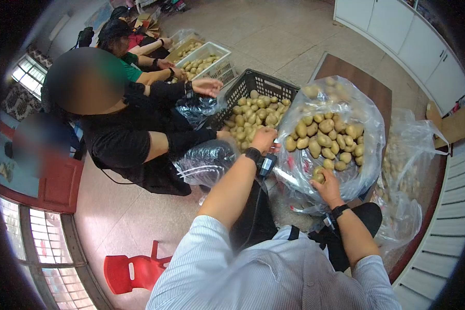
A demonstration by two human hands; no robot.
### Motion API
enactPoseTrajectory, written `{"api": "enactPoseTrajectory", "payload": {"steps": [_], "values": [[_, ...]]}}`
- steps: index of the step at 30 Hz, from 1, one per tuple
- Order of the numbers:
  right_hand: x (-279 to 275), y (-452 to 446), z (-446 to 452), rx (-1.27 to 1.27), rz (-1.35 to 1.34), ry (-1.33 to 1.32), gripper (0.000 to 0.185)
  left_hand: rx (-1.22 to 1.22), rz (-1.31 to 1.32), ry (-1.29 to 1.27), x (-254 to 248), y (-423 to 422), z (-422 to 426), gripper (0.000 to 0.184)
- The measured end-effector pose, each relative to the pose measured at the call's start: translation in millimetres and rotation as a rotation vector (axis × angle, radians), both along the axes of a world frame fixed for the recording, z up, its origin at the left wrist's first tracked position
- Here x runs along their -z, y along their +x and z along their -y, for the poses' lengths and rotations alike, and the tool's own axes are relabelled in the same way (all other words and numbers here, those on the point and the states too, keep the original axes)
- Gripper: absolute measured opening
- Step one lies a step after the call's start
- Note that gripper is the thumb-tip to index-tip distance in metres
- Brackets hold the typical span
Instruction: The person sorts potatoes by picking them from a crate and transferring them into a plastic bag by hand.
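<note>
Our right hand had its fingers wrapped around one kiwi at the near side of the clear bag, close to the heap of kiwis inside it. Our left hand was between that bag and the black crate, which held more kiwis; its fingers were partly hidden, so we could not tell whether they gripped anything. A co-worker in black was beside us.

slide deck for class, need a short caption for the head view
The right hand holds a piece of produce at an open plastic bag; the left hand is by a black crate.
</note>
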State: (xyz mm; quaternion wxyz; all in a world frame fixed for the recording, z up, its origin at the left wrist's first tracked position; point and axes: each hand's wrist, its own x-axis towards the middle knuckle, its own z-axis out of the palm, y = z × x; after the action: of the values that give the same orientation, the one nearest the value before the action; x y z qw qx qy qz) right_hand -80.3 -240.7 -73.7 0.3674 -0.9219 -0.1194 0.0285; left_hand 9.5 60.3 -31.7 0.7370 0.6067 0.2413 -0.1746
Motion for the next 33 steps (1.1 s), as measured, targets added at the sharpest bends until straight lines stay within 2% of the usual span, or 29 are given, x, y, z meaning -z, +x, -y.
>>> {"api": "enactPoseTrajectory", "payload": {"steps": [2,4,8,10,12,20,22,27,30,31,33], "values": [[-1.4,0.0,0.3,0.012,-0.018,0.049,0.047,0.017,0.009,-0.004,-2.2,-1.2,0.7,0.037],[5.5,2.4,2.0,0.093,-0.081,0.220,0.042,0.035,0.019,-0.009,-2.3,-1.6,1.3,0.039],[21.7,14.7,8.6,0.178,-0.180,0.295,0.036,0.047,0.019,0.022,-6.2,-3.8,8.6,0.035],[2.3,13.8,2.7,0.316,-0.490,0.582,0.030,0.032,0.013,0.050,-13.4,-5.2,12.9,0.031],[-10.0,16.0,2.0,0.321,-0.553,0.658,0.029,0.165,0.004,0.043,-18.7,-4.7,13.2,0.042],[-31.2,25.7,-15.0,0.301,-0.710,0.976,0.029,0.270,-0.013,0.018,-30.4,-8.5,31.0,0.043],[-38.1,28.9,-23.2,0.217,-0.732,1.087,0.033,0.284,-0.029,0.003,-34.7,-10.0,36.2,0.043],[-59.6,30.8,-40.5,0.148,-0.755,1.093,0.037,0.486,0.004,0.021,-33.5,-12.5,44.8,0.048],[-71.5,30.2,-50.2,0.111,-0.740,1.098,0.039,0.544,-0.045,0.016,-64.2,-20.7,57.2,0.046],[-74.2,30.2,-52.2,0.109,-0.730,1.088,0.040,0.544,-0.045,0.016,-59.5,-19.0,57.7,0.046],[-74.2,31.0,-53.2,0.084,-0.729,1.112,0.040,0.715,0.015,0.037,-50.2,-15.4,57.9,0.043]]}}
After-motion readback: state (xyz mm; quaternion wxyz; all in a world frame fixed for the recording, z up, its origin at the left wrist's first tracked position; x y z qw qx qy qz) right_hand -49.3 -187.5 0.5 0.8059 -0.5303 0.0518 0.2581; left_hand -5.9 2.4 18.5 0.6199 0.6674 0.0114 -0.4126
